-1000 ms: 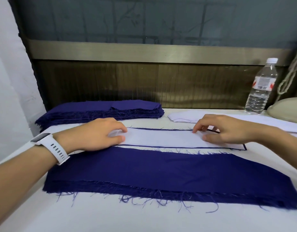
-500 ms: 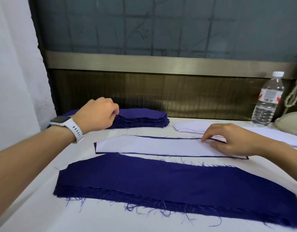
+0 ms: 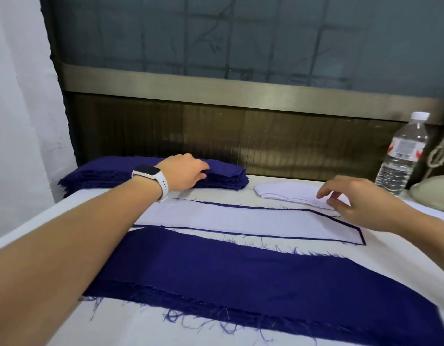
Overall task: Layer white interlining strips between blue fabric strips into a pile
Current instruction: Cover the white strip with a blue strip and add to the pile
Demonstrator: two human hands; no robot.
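The right hand (image 3: 353, 206) has lifted off the layered pile (image 3: 241, 221); the left hand (image 3: 186, 172) has settled on the blue stack (image 3: 226, 171). Nearest lies a wide blue fabric piece (image 3: 241, 278). Behind it the pile, white on top, likely awaits a blue strip. Farther back, right fingers hover loose and empty over the white interlining stack (image 3: 286, 192); whether the left pinches a strip, I cannot tell

On the counter (image 3: 403, 255), the fabric stack (image 3: 226, 174) lies back left, the interlining stack (image 3: 286, 191) back right, the layered pile (image 3: 241, 218) before them, the bottle (image 3: 401, 158) far right.
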